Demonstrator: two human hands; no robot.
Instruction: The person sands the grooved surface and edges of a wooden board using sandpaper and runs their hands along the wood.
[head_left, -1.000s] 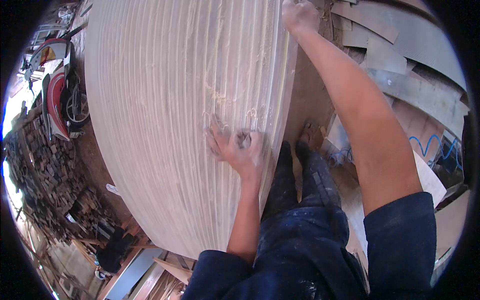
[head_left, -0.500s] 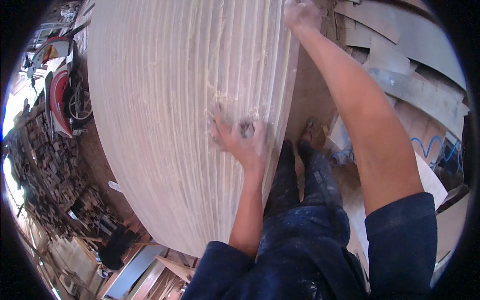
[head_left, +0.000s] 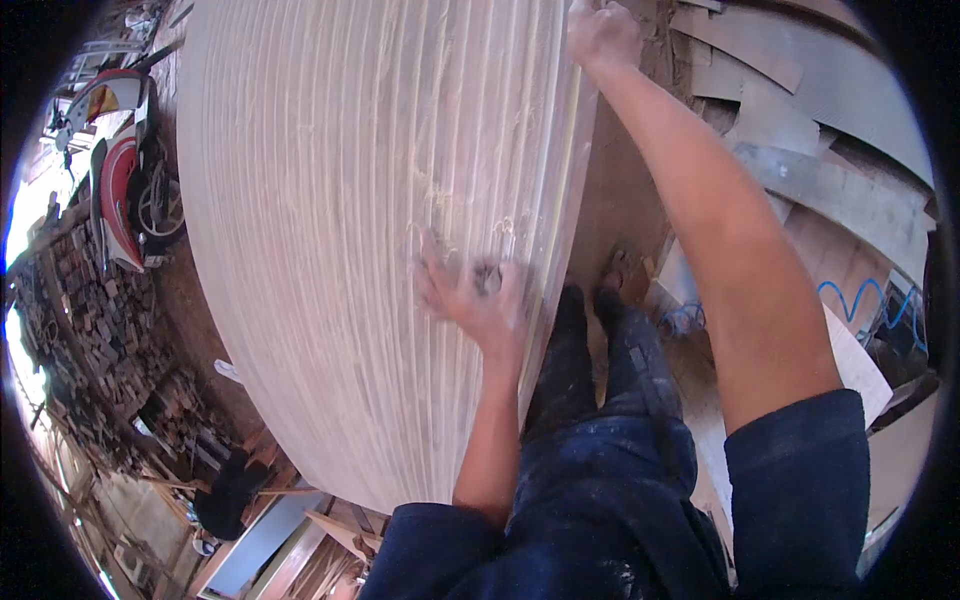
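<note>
A large pale panel with long parallel grooves fills the middle of the view, with curls of light shavings or dust on it. My left hand is on its grooved face near the right side, dusty and slightly blurred, fingers spread unevenly, the index and thumb curled. Whether something small sits under those fingers cannot be made out. At the top, my right hand is closed at the panel's right edge; what it grips is hidden.
A red and white motorcycle stands at the left, above a heap of small wood pieces. Sheets of board lie stacked at the right, near a coiled blue hose. My legs are beside the panel's right edge.
My left hand has shifted slightly down and left since half a second ago, back near its earlier place. My right hand stays at the panel's edge.
</note>
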